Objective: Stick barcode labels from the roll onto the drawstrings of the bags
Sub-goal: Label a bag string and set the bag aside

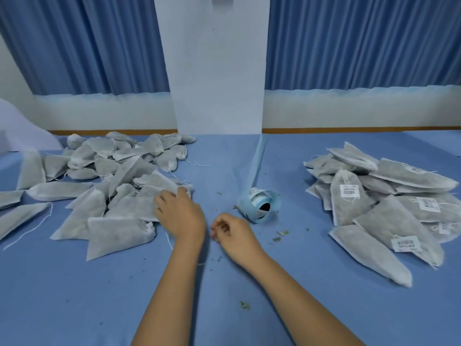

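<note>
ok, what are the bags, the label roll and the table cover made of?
Bags: likely non-woven fabric, matte grey-white; dark filling shows through.
Roll: glossy pale-blue backing strip, probably coated paper, with white paper labels.
Cover: matte blue cloth or non-woven sheet; soft creases show.
</note>
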`<state>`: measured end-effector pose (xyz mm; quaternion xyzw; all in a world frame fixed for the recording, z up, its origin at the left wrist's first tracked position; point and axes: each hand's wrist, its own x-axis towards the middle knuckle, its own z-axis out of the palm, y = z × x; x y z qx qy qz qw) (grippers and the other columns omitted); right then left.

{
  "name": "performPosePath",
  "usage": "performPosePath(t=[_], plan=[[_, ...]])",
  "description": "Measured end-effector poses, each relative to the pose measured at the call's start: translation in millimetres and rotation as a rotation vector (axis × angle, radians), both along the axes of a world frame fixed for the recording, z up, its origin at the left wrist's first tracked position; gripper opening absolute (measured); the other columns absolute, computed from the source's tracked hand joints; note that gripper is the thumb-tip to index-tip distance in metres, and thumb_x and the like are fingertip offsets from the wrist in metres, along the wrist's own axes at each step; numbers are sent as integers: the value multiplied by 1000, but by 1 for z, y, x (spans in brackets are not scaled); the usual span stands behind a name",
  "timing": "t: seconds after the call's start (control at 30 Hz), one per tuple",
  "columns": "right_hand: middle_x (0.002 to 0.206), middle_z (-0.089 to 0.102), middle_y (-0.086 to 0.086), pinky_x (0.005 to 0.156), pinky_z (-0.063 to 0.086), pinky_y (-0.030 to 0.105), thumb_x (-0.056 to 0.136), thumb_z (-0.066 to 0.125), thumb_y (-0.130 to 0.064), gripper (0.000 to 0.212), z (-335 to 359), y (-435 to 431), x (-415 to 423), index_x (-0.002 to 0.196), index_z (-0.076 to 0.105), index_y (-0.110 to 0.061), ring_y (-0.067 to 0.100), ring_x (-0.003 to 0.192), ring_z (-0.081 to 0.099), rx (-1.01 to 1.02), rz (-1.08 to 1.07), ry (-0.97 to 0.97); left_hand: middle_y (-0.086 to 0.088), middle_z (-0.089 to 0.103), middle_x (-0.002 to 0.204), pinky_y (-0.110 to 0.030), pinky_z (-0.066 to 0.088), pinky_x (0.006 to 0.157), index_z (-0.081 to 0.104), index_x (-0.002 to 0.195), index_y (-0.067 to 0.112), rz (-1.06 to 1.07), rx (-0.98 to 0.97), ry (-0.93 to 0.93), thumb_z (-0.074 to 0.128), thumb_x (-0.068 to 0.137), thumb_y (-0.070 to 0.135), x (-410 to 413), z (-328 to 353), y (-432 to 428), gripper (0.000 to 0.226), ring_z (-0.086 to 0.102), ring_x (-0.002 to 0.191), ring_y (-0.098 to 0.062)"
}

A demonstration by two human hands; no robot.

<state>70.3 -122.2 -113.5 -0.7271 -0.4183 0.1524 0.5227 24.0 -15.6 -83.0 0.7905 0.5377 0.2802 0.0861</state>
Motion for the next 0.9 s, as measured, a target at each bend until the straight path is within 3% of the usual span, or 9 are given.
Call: performPosePath(t=[0.23, 0.3, 0.4, 0.5, 0.6, 0.67, 0.73, 0.8, 0.9], plan=[[67, 64, -6, 74, 54, 27, 84, 40, 3, 30, -2, 14, 15, 75, 59, -19, 8, 64, 60, -155, 72, 6, -10, 55, 114, -39, 30, 85, 61, 110, 13, 76, 61, 168, 63, 91, 33, -8, -28, 37, 28, 40, 111, -31], [66, 64, -8, 70, 53, 22, 83, 41, 2, 29, -2, 15, 15, 76, 61, -18, 4, 61, 58, -174, 89, -25, -10, 55, 115, -40, 27, 86, 66, 106, 11, 69, 66, 135, 62, 92, 32, -4, -30, 40, 26, 38, 112, -31], [68, 63, -6, 72, 54, 31, 87, 44, 1, 26, -1, 14, 16, 81, 59, -18, 10, 62, 58, -119, 83, -22, -7, 60, 112, -37, 21, 83, 74, 97, 12, 27, 103, 15, 63, 92, 28, -4, -27, 42, 20, 38, 110, -30], [70, 59, -3, 68, 53, 31, 88, 52, 1, 26, 7, 12, 18, 106, 55, -18, 15, 59, 57, 24, 51, 40, 1, 65, 107, -35, 22, 86, 77, 85, 14, -274, 164, -270, 72, 85, 23, -6, -16, 38, 9, 41, 108, -26], [69, 56, 0, 65, 47, 22, 87, 62, -5, 53, 17, 8, 20, 132, 42, -24, 13, 60, 53, 121, 29, 75, 10, 64, 97, -31, 31, 96, 73, 73, 17, -779, 69, -553, 70, 81, 26, -8, -3, 22, 12, 45, 105, -17], [68, 55, 1, 62, 44, 19, 88, 61, -3, 42, 24, 5, 20, 124, 51, -21, 9, 59, 49, 210, 48, 137, 8, 63, 94, -23, 34, 94, 70, 73, 19, -978, 9, -635, 62, 81, 32, -10, 3, 9, 17, 48, 103, -15], [63, 55, 0, 59, 41, 19, 90, 58, -2, 15, 29, 0, 20, 96, 63, -15, 7, 55, 48, 276, 53, 161, 3, 62, 90, -21, 37, 91, 67, 74, 20, -1070, -67, -698, 60, 82, 31, -13, 7, 1, 15, 52, 97, -15], [57, 56, -3, 57, 41, 18, 91, 58, -4, 19, 32, -5, 23, 75, 63, -14, 8, 53, 48, 319, 42, 189, -2, 64, 91, -23, 41, 89, 66, 77, 18, -1117, -168, -760, 60, 83, 29, -14, 7, -2, 13, 58, 93, -14], [58, 61, -2, 54, 42, 17, 93, 56, -5, 24, 36, -12, 28, 70, 61, -11, 10, 53, 53, 399, 76, 251, 1, 69, 90, -24, 49, 82, 62, 90, 12, -1110, -428, -821, 69, 84, 21, -12, 5, -6, 13, 65, 86, -13]])
